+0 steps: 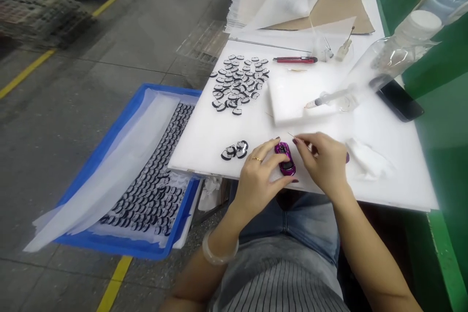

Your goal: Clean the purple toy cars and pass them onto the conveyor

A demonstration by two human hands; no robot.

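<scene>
A small shiny purple toy car body [286, 158] lies near the front edge of a white board [383, 131]. My left hand [258, 175] is closed around it, thumb and fingers on its sides. My right hand [321, 158] is pinched on a thin needle-like tool whose tip points toward the car. Three small black-and-clear window pieces [234, 150] lie just left of my left hand. A big heap of the same pieces [239, 83] sits farther back on the board.
A blue crate [109, 241] on the floor at left holds rows of window pieces under white sheets. On the board: white foam block [292, 97], syringe [329, 99], red knife [295, 60], phone [399, 100], tissue [369, 158], plastic bottle [402, 44], paper stacks at the back.
</scene>
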